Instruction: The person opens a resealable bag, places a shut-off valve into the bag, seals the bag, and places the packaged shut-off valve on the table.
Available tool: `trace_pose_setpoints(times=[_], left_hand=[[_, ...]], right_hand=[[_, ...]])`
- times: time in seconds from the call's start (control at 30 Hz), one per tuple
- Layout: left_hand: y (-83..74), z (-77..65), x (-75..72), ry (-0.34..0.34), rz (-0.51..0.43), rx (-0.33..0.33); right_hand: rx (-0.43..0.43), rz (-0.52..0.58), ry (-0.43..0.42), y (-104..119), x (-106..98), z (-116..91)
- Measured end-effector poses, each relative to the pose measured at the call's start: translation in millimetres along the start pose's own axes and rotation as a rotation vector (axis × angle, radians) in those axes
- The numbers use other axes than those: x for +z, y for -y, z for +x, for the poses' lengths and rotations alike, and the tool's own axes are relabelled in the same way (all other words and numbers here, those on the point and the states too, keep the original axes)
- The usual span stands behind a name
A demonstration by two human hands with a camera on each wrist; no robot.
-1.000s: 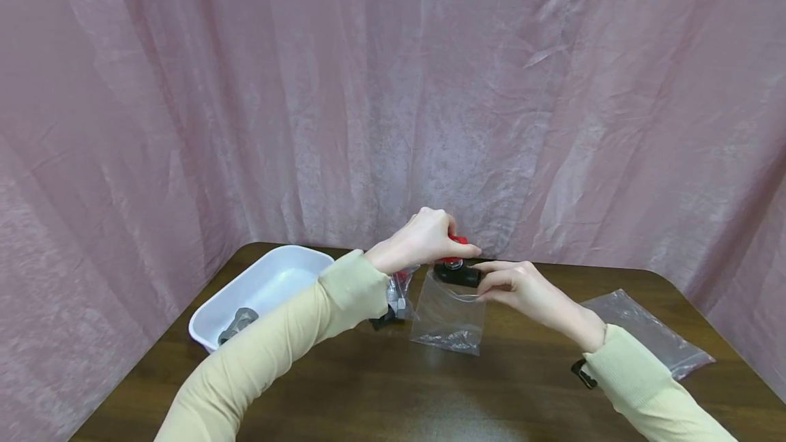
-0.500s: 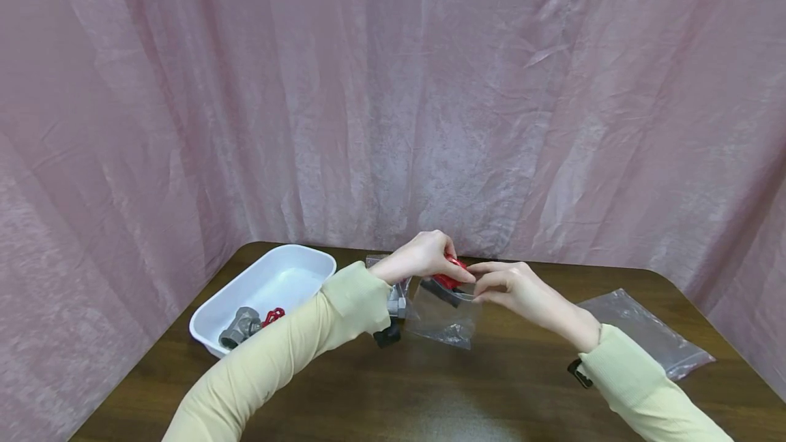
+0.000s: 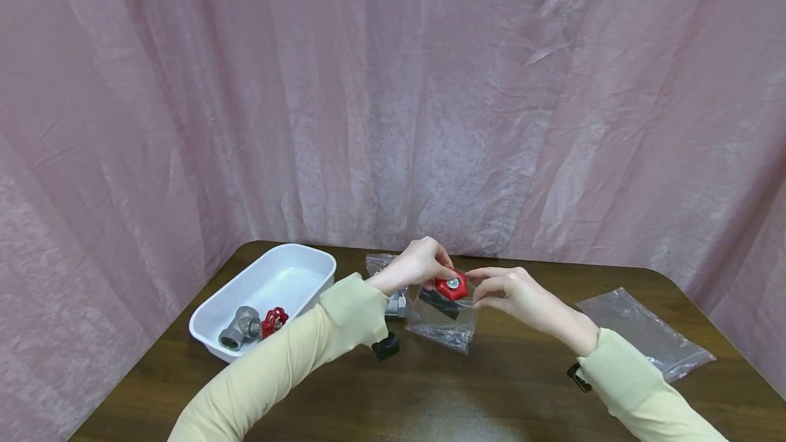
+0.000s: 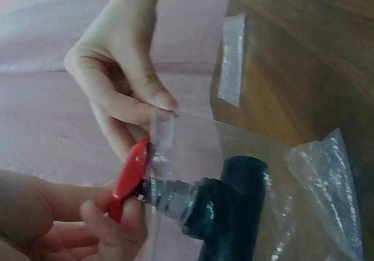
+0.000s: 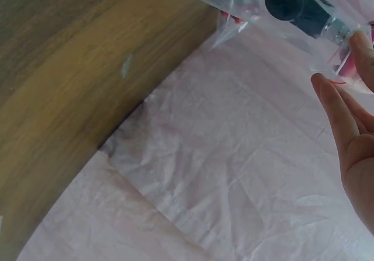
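Observation:
A valve with a black body (image 4: pixel 234 208) and a red handwheel (image 3: pixel 453 284) is partly inside a clear zip bag (image 3: pixel 437 334). My left hand (image 3: pixel 420 266) pinches the handwheel between thumb and fingers. In the left wrist view the black body lies within the bag, while the wheel stays at the bag's mouth. To the right, my right hand (image 3: pixel 522 297) pinches the edge of that mouth between thumb and fingertips. The bag's lower part hangs close over the table.
At the left stands a white tub (image 3: pixel 245 270) with a grey metal valve (image 3: pixel 239 328) and its red handwheel. A bagged metal valve (image 3: pixel 396 305) lies behind my left wrist. Another clear bag (image 3: pixel 645 333) lies at the right of the wooden table (image 3: pixel 479 394). Pink curtain (image 3: pixel 393 101) hangs behind.
The black valve has gone down from above the bag's mouth into the bag, my left hand lowering with it. My right hand has stayed on the bag's edge.

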State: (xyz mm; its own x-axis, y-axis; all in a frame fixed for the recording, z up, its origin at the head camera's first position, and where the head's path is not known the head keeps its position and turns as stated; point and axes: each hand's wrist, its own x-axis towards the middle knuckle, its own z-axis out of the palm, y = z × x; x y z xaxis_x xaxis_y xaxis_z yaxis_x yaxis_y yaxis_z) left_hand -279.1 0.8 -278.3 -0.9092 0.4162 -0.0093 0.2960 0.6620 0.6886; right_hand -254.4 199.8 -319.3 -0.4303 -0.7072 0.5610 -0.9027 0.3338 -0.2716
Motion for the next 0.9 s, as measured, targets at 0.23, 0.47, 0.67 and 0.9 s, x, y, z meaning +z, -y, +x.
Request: trace_pose_setpoints(times=[0.23,0.47,0.67,0.9], left_hand=[[20.1,-1.5,16.2,-0.070,-0.021,0.053],[37.3,-0.8,31.5,-0.091,-0.032,0.033],[47.8,-0.6,42.5,-0.116,-0.039,0.003],[56.4,2.6,50.7,-0.144,0.011,0.021]], right_hand=[[0.006,0.010,0.036,-0.1,8.7,-3.6],[0.027,0.008,0.079,-2.5,20.4,-8.0],[0.033,0.014,0.109,-5.6,31.0,-11.8],[0.038,0.022,0.121,-7.2,35.8,-12.7]])
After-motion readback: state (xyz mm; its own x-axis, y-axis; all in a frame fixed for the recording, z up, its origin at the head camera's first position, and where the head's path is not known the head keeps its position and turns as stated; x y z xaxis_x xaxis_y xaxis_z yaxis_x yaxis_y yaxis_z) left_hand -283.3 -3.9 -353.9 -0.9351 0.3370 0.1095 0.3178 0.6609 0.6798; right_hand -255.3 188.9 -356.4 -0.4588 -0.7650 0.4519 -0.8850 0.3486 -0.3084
